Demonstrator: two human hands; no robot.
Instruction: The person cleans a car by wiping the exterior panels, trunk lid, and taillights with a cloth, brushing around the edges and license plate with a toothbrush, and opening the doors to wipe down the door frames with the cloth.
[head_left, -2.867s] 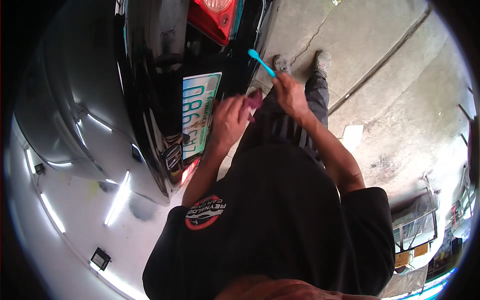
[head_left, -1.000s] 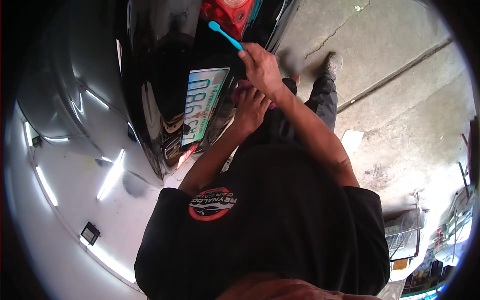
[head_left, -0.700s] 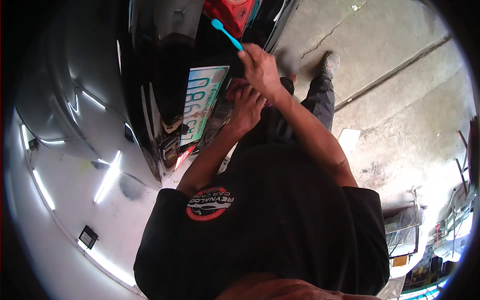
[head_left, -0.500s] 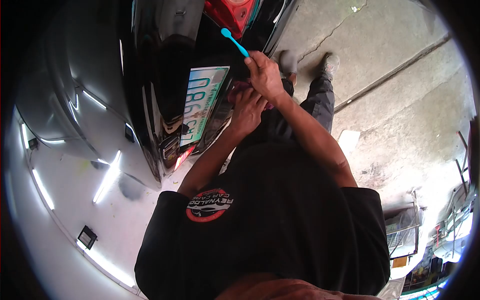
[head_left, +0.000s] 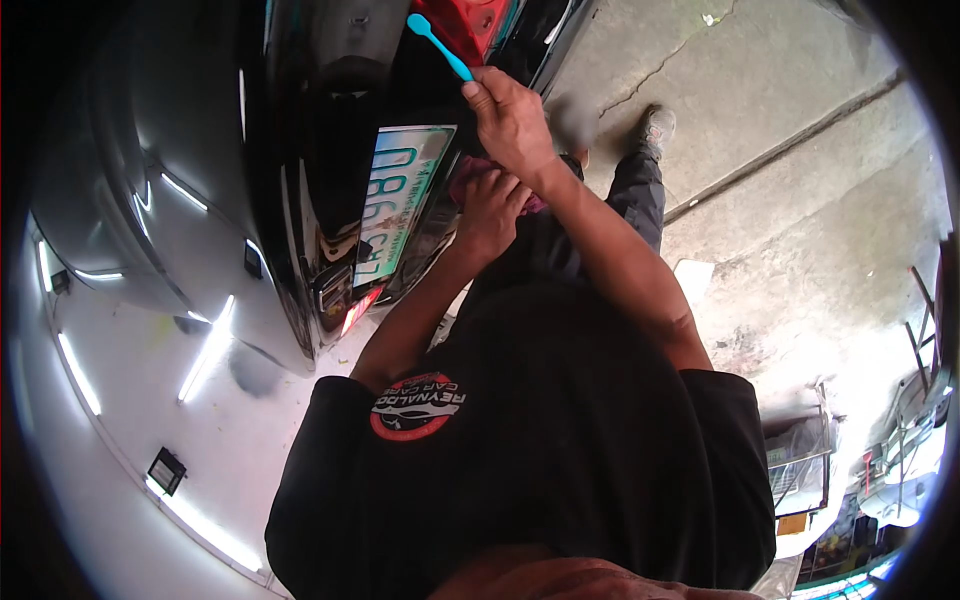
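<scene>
My right hand (head_left: pixel 512 122) grips a light blue brush-like tool (head_left: pixel 440 46) by its end. The tool's rounded tip points up and left, beside the red tail light (head_left: pixel 475 22) of a black car (head_left: pixel 345 120). Just below, my left hand (head_left: pixel 490 207) presses its fingers on a maroon cloth (head_left: pixel 468 178), partly hidden under it, at the car's rear edge. A licence plate (head_left: pixel 402 200) with green characters lies left of both hands. My right wrist passes close above the left fingers.
A concrete floor (head_left: pixel 790 130) with a long groove lies right of my legs. A flat white piece (head_left: pixel 692 278) rests on it. Farther right stands a metal-framed rack (head_left: pixel 800 475). Bright tube lights and a black floodlight (head_left: pixel 166 470) show at the left.
My right hand has moved from beside my legs toward the tail light, dipped slightly, then risen up and left with the tool. My left hand has shifted up and right and settled with the cloth.
</scene>
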